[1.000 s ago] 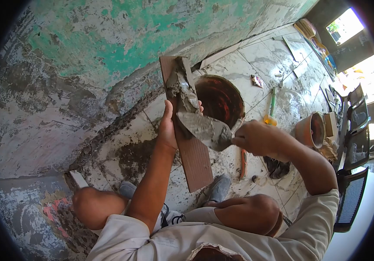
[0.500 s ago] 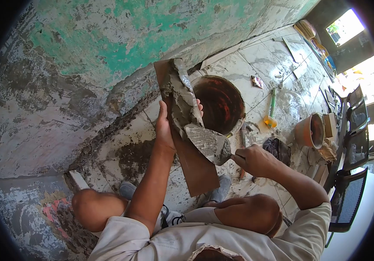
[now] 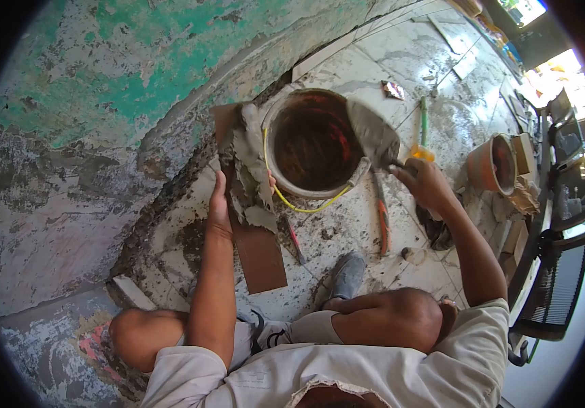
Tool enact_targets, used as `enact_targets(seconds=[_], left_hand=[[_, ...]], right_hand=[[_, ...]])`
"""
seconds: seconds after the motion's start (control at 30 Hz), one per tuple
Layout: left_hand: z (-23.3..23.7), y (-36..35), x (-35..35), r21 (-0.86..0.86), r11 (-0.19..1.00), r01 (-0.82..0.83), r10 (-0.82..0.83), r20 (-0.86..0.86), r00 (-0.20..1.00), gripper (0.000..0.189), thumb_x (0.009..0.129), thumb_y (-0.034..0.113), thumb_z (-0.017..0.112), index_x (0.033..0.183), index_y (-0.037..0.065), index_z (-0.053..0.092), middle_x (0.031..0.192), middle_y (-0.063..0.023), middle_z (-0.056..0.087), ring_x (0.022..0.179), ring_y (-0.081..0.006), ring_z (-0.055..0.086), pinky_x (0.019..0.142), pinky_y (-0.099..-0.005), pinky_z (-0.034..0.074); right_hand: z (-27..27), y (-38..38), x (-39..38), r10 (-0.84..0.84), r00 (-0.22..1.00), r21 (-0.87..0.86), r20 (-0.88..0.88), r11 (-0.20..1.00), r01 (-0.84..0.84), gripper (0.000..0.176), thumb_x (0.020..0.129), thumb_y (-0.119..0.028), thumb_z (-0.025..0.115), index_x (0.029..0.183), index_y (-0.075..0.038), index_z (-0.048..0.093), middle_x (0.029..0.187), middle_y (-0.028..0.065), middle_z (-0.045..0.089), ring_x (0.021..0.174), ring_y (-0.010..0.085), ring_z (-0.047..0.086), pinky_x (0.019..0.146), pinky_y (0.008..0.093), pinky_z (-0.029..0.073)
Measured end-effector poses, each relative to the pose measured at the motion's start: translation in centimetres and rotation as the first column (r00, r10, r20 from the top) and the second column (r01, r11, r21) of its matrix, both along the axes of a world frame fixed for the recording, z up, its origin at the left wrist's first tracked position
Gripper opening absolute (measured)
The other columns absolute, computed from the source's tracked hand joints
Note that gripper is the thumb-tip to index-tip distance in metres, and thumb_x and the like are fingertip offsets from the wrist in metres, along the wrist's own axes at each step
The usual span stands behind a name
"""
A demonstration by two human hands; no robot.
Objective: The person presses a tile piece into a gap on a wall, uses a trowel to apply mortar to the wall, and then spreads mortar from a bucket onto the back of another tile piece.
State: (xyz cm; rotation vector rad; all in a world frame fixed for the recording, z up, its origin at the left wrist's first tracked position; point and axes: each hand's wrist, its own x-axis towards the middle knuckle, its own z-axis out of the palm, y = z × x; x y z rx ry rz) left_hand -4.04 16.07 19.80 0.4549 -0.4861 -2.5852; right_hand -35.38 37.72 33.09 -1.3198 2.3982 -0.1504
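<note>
My left hand (image 3: 220, 207) grips a flat brown board (image 3: 260, 262) from beneath, its thumb along the left edge and fingertips showing at the right. Wet grey mortar (image 3: 246, 170) lies along the board's upper part. In my right hand (image 3: 425, 182) is the handle of a trowel (image 3: 373, 130), its blade smeared with mortar and placed over the right rim of a bucket (image 3: 270, 146). That bucket stands on the floor just right of the board, with a dark, stained inside and a yellow handle hanging at the front.
A hammer (image 3: 382, 224) and a thin pink-handled tool (image 3: 295, 241) lie on the dirty tiles. Farther right are a green-handled tool (image 3: 424, 122), an orange bucket (image 3: 486, 166) and black mesh chairs (image 3: 551, 292). The patchy green wall (image 3: 129, 88) runs along the left.
The trowel has left the board and moved up and right to the bucket's rim. The board has shifted left and stands more upright in view, uncovering more of the bucket.
</note>
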Motion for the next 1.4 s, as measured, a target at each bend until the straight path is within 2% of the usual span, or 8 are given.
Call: enact_targets(seconds=[0.47,0.9,1.0,1.07,1.17,1.27,1.37,1.4], left_hand=[[-16.0,4.9,12.0,0.21,0.978,0.009,-0.132,0.583,0.802,0.074,0.082,0.057,0.068,0.136,0.01,0.051,0.131,-0.0069,0.058,0.116,-0.0261,0.056,0.097,-0.0431,0.046],[-19.1,4.6,12.4,0.131,0.991,0.032,-0.11,0.655,0.747,0.069,0.087,0.053,0.064,0.135,0.005,0.048,0.132,-0.0106,0.056,0.119,-0.0281,0.053,0.1,-0.0432,0.043],[-20.6,4.0,12.5,-0.064,0.998,0.021,0.046,0.871,0.49,0.062,0.089,0.056,0.06,0.124,0.004,0.058,0.118,-0.0132,0.063,0.109,-0.0289,0.059,0.093,-0.0422,0.047],[-17.2,2.5,10.8,0.023,0.856,0.517,0.024,0.996,-0.084,0.064,0.091,0.062,0.05,0.103,0.001,0.067,0.095,-0.0161,0.068,0.094,-0.0306,0.065,0.085,-0.0428,0.05],[-15.8,1.1,9.9,0.053,0.641,0.766,0.139,0.973,-0.184,0.073,0.092,0.067,0.042,0.086,-0.001,0.068,0.075,-0.0164,0.064,0.077,-0.0281,0.066,0.076,-0.0402,0.052],[-18.3,0.2,10.3,-0.005,0.575,0.818,0.269,0.945,-0.184,0.093,0.088,0.079,0.022,0.079,-0.002,0.067,0.077,-0.0249,0.064,0.079,-0.0383,0.064,0.075,-0.0497,0.046],[-15.2,-2.1,6.8,-0.18,0.412,0.893,0.535,0.842,-0.077,0.084,0.09,0.074,0.031,0.084,-0.001,0.07,0.08,-0.021,0.068,0.082,-0.0354,0.066,0.076,-0.0468,0.047],[-12.6,-2.6,4.5,-0.353,0.636,0.686,0.369,0.92,0.132,0.078,0.091,0.07,0.037,0.099,-0.001,0.068,0.096,-0.0206,0.067,0.093,-0.0344,0.065,0.084,-0.0453,0.046]], right_hand=[[-10.8,-0.6,1.3,-0.352,0.825,-0.201,0.443,0.857,0.474,0.043,0.092,-0.04,0.063,0.091,0.003,0.062,0.065,0.0059,0.056,0.058,0.0136,0.054,0.057,0.0316,0.046],[-14.0,-5.0,-0.8,-0.537,0.774,-0.281,0.336,0.727,0.627,0.059,0.076,-0.053,0.075,0.091,0.003,0.064,0.08,0.015,0.068,0.073,0.0222,0.064,0.072,0.0361,0.049],[-15.5,-5.1,-1.6,-0.493,0.742,-0.288,0.453,0.707,0.646,0.055,0.073,-0.04,0.08,0.098,0.006,0.063,0.082,0.0128,0.067,0.074,0.0206,0.064,0.072,0.0351,0.051],[-15.4,-4.9,-1.6,-0.482,0.719,-0.267,0.501,0.704,0.658,0.052,0.073,-0.036,0.08,0.099,0.006,0.063,0.082,0.0121,0.067,0.074,0.0194,0.064,0.071,0.0339,0.051],[-15.1,-4.5,-1.1,-0.456,0.676,-0.267,0.579,0.677,0.686,0.045,0.073,-0.026,0.08,0.1,0.006,0.063,0.083,0.0108,0.067,0.074,0.0171,0.064,0.07,0.032,0.051],[-15.2,-3.4,-0.9,-0.441,0.673,-0.315,0.593,0.642,0.699,0.041,0.073,-0.021,0.078,0.101,0.005,0.062,0.083,0.0094,0.067,0.074,0.0157,0.063,0.07,0.031,0.051],[-17.9,-1.5,-2.1,-0.402,0.68,-0.378,0.613,0.606,0.7,0.038,0.074,-0.016,0.077,0.103,0.004,0.062,0.083,0.0074,0.066,0.073,0.014,0.061,0.069,0.0301,0.05],[-19.1,-0.8,-2.5,-0.358,0.672,-0.408,0.649,0.581,0.704,0.035,0.075,-0.012,0.076,0.103,0.004,0.061,0.085,0.0064,0.065,0.073,0.0127,0.06,0.069,0.0293,0.05]])
